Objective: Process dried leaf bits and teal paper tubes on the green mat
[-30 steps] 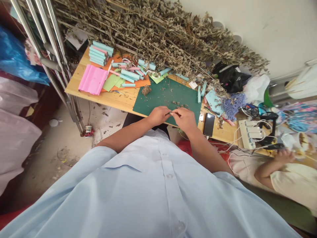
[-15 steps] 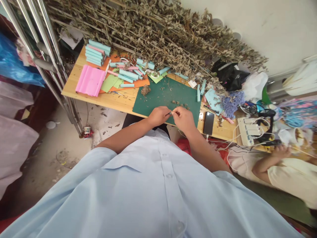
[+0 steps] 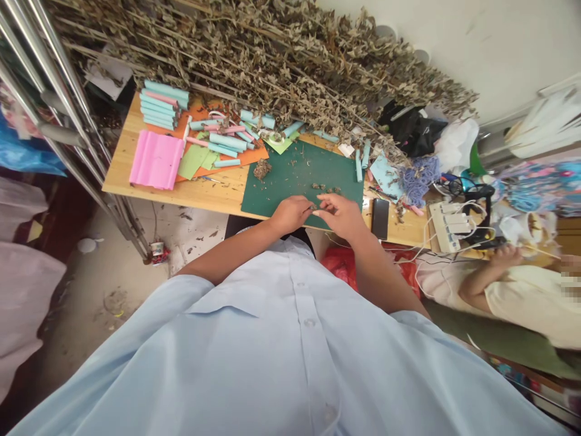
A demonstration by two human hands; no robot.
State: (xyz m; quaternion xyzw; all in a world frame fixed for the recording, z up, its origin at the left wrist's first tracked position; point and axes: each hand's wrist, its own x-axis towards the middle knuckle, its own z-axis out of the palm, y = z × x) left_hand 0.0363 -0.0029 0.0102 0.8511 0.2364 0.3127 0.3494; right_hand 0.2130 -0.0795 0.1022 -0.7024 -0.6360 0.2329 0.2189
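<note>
Over the near edge of a green cutting mat (image 3: pixel 290 188), my left hand (image 3: pixel 291 216) is closed in a pinch. A small grey-brown bit (image 3: pixel 313 208) shows at its fingertips, too small to name for certain. Close beside it, my right hand (image 3: pixel 341 216) has its thumb and forefinger spread apart, with nothing seen between them. Just beyond the hands, several small clumps of dried plant (image 3: pixel 323 189) lie in a row on the mat. A larger ball of dried leaves (image 3: pixel 262 170) rests near the mat's left side.
Bundles of dried stalks (image 3: pixel 254 60) lie along the back. Blue and pink paper rolls (image 3: pixel 227 142) and a pink sheet (image 3: pixel 157 159) are on the left. A phone (image 3: pixel 380 219), power strip (image 3: pixel 445 227) and purple yarn (image 3: pixel 420 180) sit right. Another person's arm (image 3: pixel 481 287) rests farther right.
My right thumb and forefinger have parted and drawn slightly away from my left fingertips, where they met before. My left hand keeps its pinch. The view has shifted slightly.
</note>
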